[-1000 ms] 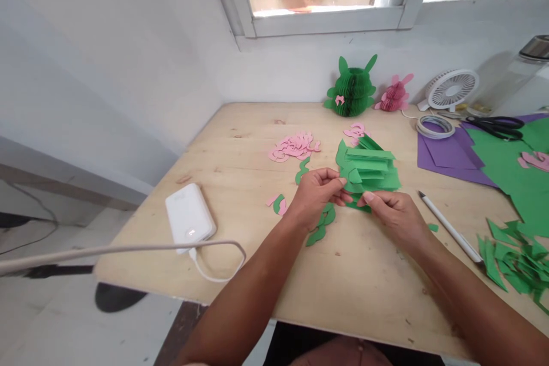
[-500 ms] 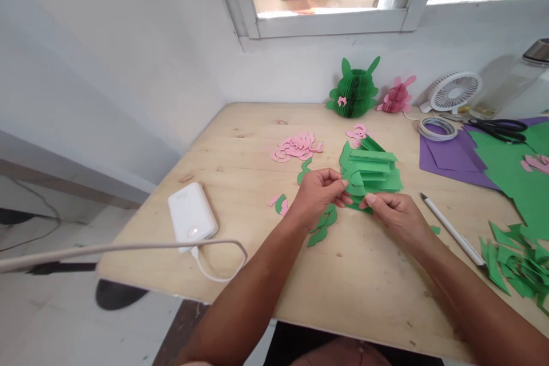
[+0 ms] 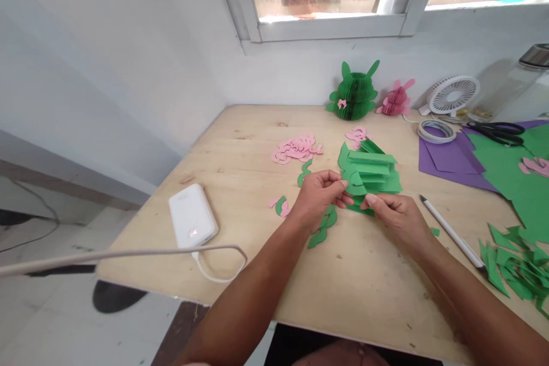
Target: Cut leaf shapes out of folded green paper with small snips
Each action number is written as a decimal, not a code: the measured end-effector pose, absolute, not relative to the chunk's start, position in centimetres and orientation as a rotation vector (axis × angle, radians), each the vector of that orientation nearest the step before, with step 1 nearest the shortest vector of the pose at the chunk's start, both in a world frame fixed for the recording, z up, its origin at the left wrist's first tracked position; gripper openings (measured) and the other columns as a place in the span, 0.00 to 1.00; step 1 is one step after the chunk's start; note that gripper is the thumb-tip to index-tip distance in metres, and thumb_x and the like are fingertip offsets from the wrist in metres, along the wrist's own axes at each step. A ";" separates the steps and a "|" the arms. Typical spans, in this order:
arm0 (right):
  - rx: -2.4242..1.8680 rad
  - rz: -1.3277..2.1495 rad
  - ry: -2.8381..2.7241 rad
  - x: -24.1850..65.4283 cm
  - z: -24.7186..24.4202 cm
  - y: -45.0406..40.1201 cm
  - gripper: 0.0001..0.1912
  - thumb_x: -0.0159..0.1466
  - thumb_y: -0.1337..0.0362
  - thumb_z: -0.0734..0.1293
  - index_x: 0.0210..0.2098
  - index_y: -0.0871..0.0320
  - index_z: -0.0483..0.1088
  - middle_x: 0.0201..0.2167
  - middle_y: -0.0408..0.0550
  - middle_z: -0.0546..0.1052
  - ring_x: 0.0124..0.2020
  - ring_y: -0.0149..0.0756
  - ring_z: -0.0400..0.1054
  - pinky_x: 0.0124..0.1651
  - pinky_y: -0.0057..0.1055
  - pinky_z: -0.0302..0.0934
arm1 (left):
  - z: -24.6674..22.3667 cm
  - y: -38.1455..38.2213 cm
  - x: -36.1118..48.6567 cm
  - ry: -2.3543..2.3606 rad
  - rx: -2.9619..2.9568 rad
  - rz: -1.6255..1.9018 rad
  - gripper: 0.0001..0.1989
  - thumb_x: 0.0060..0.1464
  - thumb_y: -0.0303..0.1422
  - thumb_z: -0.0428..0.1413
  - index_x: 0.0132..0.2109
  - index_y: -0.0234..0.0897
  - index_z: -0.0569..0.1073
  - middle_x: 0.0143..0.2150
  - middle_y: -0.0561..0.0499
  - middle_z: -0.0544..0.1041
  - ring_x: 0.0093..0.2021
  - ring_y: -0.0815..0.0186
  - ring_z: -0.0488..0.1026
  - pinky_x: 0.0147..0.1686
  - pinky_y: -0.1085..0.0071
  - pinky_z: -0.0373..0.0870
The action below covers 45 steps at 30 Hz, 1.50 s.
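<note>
A bundle of folded green paper (image 3: 372,168) lies on the wooden table, with curved cut edges on its left side. My left hand (image 3: 321,194) pinches the lower left part of this green paper between thumb and fingers. On the bundle's lower edge, my right hand (image 3: 392,211) grips the paper with thumb on top. Green curved cut-outs (image 3: 319,237) lie partly under my left wrist. Pink curved cut-outs (image 3: 297,147) form a pile behind my left hand, and more pink pieces (image 3: 357,135) sit just behind the bundle.
A white power bank (image 3: 193,215) with a cable is at the left. A white pen (image 3: 452,231), green scraps (image 3: 512,263), purple paper (image 3: 450,157), tape (image 3: 436,131) and black scissors (image 3: 495,131) are at the right. Behind stand green (image 3: 354,94) and pink (image 3: 395,98) paper figures and a fan (image 3: 453,94).
The camera view has shifted very slightly. Both hands keep their hold on the green paper in nearly the same place.
</note>
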State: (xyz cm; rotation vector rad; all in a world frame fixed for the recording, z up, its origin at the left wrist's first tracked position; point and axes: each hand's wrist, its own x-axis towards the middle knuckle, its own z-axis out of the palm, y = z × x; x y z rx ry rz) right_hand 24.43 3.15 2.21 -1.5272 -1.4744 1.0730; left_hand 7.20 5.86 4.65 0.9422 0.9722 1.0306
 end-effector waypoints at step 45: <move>-1.464 1.048 -1.481 24.1 3.0 3.0 0.23 0.56 0.45 0.65 0.22 0.60 0.76 0.16 0.42 0.64 0.21 0.31 0.55 0.25 0.29 0.52 | 4.5 5.5 7.7 0.955 0.967 1.087 0.09 0.45 0.34 0.60 0.28 0.35 0.68 0.19 0.53 0.73 0.23 0.66 0.75 0.24 0.74 0.69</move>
